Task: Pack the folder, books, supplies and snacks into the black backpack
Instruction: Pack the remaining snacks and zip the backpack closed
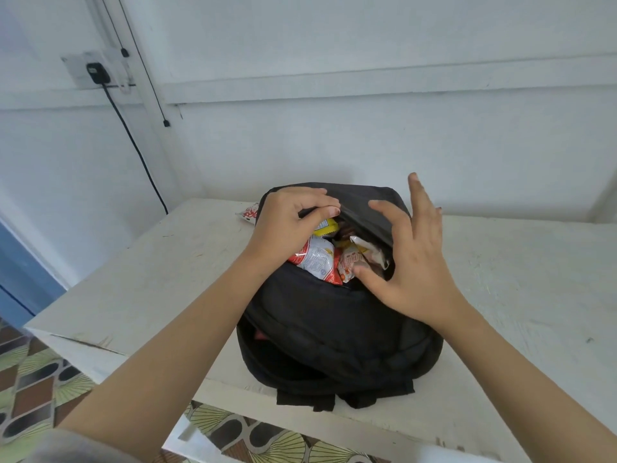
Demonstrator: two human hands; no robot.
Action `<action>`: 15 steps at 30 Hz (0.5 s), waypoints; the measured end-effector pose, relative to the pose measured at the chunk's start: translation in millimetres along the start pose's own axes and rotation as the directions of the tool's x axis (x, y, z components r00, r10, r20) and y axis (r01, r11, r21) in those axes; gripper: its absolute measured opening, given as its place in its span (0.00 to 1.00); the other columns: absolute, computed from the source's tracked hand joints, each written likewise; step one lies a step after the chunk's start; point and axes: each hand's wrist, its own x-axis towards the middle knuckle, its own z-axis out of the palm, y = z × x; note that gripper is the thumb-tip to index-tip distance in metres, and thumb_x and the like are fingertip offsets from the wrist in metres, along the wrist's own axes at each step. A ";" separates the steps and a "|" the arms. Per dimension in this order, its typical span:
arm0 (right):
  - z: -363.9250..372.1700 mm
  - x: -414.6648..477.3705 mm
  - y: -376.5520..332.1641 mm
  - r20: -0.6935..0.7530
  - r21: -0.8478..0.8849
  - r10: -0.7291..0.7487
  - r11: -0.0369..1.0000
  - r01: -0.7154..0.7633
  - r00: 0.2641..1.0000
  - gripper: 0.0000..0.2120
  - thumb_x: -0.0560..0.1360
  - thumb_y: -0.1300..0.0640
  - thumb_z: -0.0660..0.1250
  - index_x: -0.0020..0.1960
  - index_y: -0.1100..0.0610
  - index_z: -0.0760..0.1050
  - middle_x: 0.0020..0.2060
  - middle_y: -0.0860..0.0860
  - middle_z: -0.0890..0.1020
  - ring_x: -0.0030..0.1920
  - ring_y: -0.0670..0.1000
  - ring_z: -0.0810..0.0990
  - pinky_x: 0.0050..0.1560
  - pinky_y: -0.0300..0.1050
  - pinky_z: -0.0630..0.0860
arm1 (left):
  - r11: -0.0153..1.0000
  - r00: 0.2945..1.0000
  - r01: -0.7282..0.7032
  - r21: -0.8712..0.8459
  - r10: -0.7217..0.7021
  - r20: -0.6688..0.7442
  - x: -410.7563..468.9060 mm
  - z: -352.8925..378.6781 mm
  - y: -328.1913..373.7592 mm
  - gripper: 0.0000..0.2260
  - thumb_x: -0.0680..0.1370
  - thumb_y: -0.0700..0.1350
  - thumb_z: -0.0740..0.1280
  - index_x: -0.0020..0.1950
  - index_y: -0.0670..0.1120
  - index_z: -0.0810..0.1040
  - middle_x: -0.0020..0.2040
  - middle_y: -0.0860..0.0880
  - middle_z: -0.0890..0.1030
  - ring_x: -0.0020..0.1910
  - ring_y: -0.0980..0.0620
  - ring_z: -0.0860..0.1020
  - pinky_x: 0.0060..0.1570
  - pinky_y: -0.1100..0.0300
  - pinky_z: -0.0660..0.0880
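The black backpack (334, 329) stands on the white table (150, 279) with its front pocket unzipped. Several snack packets (320, 259) in red, white and yellow fill the pocket's mouth. My left hand (287, 222) pinches the black flap at the pocket's far edge, thumb and fingers curled on the fabric. My right hand (410, 255) hovers at the right side of the opening with fingers spread, its thumb touching an orange and white packet (347, 265). One more red and white packet (248, 213) lies on the table behind the backpack, partly hidden by my left hand.
The table stands against a white wall (334, 111). A black plug (97, 72) sits in a wall socket at the upper left, its cable hanging down behind the table. Patterned floor tiles (36, 379) show at the lower left.
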 end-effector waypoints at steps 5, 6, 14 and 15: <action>-3.9 -6.7 10.3 0.004 -0.127 0.069 0.990 -0.068 0.998 0.36 0.69 0.51 0.72 0.71 0.47 0.57 0.75 0.58 0.46 0.76 0.62 0.46 0.70 0.68 0.46 | 1.000 1.000 0.017 0.015 -0.017 0.006 -3.5 1.8 -1.8 0.07 0.74 0.40 0.70 0.51 0.46 0.83 0.47 0.58 0.80 0.54 0.64 0.75 0.54 0.73 0.71; -3.6 -5.5 10.4 -0.007 -0.146 0.093 0.985 -0.093 0.996 0.38 0.68 0.51 0.74 0.71 0.47 0.57 0.75 0.59 0.47 0.75 0.62 0.47 0.70 0.68 0.46 | 1.000 1.000 0.014 0.024 -0.014 0.008 -4.6 2.2 -2.3 0.07 0.74 0.40 0.70 0.51 0.46 0.83 0.47 0.59 0.80 0.54 0.65 0.75 0.54 0.75 0.70; 0.0 -1.8 5.0 -0.083 -0.275 0.184 0.940 -0.200 0.979 0.47 0.60 0.45 0.79 0.72 0.49 0.58 0.74 0.64 0.52 0.74 0.66 0.53 0.68 0.70 0.51 | 0.997 1.000 0.016 0.080 -0.018 0.021 -12.7 2.2 -8.6 0.10 0.74 0.42 0.71 0.54 0.51 0.81 0.48 0.66 0.75 0.51 0.78 0.71 0.53 0.79 0.66; -0.2 -2.7 3.2 -0.075 -0.263 0.176 0.946 -0.190 0.981 0.47 0.61 0.45 0.79 0.72 0.49 0.58 0.74 0.64 0.52 0.74 0.65 0.53 0.68 0.70 0.52 | 0.997 1.000 0.020 0.078 -0.022 0.022 -13.9 2.2 -8.8 0.10 0.74 0.42 0.71 0.54 0.51 0.81 0.48 0.65 0.76 0.51 0.77 0.71 0.53 0.79 0.66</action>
